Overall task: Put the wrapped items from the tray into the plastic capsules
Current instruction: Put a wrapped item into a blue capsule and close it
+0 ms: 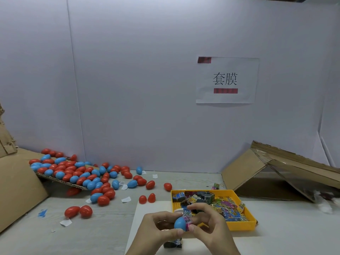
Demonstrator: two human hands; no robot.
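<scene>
Left hand (156, 229) gripping blue capsule (180, 223) — right hand (207, 224) pinching wrapped item (188, 221)

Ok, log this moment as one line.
left hand: holds blue capsule | right hand: pinches wrapped item at capsule | yellow tray: more items inside

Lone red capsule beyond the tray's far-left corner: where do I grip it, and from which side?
Probably from above, pinching the red capsule across its rounded middle. It lies free on the table, with open space on either side.
</scene>
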